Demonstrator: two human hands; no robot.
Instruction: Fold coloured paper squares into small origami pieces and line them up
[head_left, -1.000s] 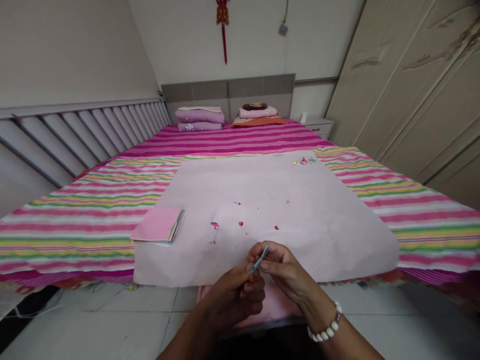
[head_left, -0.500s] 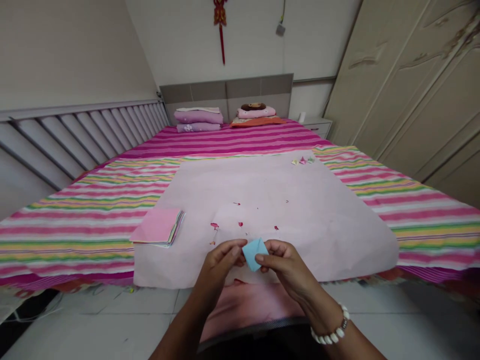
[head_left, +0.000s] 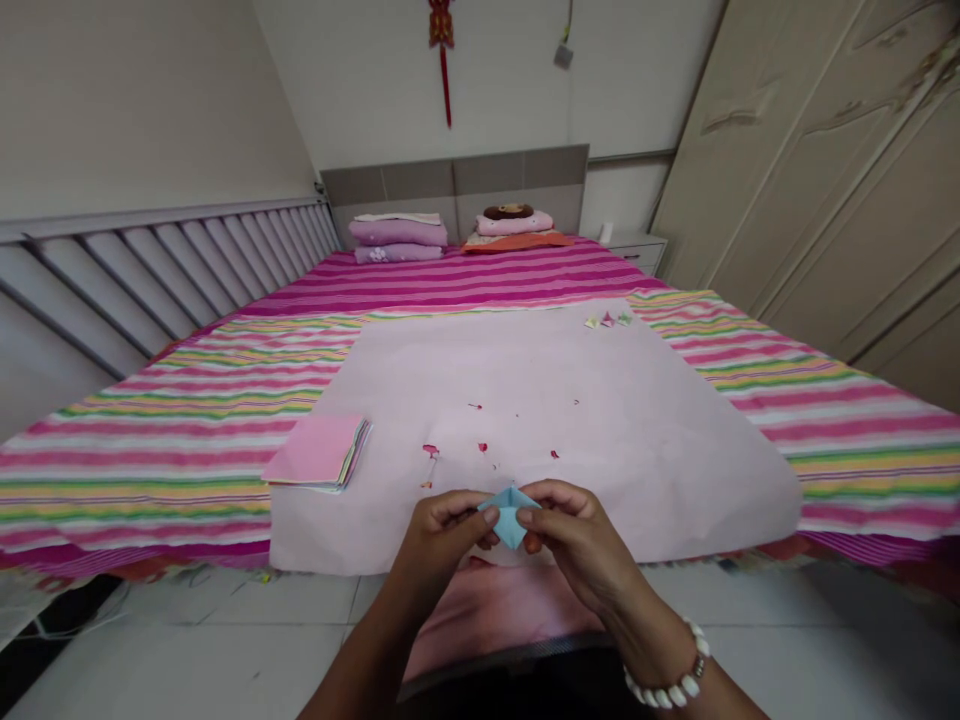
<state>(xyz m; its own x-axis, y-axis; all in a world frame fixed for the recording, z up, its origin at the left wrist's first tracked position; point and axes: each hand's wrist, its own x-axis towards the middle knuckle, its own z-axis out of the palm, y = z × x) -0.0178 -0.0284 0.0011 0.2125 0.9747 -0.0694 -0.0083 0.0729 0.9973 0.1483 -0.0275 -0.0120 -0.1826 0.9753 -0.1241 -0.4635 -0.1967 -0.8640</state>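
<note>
A small folded piece of blue paper (head_left: 511, 527) is pinched between both hands just above the near edge of a pale sheet (head_left: 615, 420). My left hand (head_left: 448, 528) grips its left corner, thumb on the front face. On the right corner, my right hand (head_left: 568, 520) holds it the same way, fingers behind. The paper's top shows an opened pocket with a crease across it, and its lower end comes to a point. Fingertips hide both side corners. Small red scraps (head_left: 430, 449) lie on the sheet beyond the hands.
At the left lies a stack of coloured paper (head_left: 319, 450), pink on top. Several small folded paper pieces, one of them pink (head_left: 607, 319), sit at the sheet's far right corner. Striped bedding (head_left: 172, 400) surrounds the sheet; folded quilts (head_left: 397, 235) rest by the headboard.
My left hand has closed onto the blue paper's left corner with its thumb on the front. The paper's top has opened into a pocket, where a flat diamond showed before.
</note>
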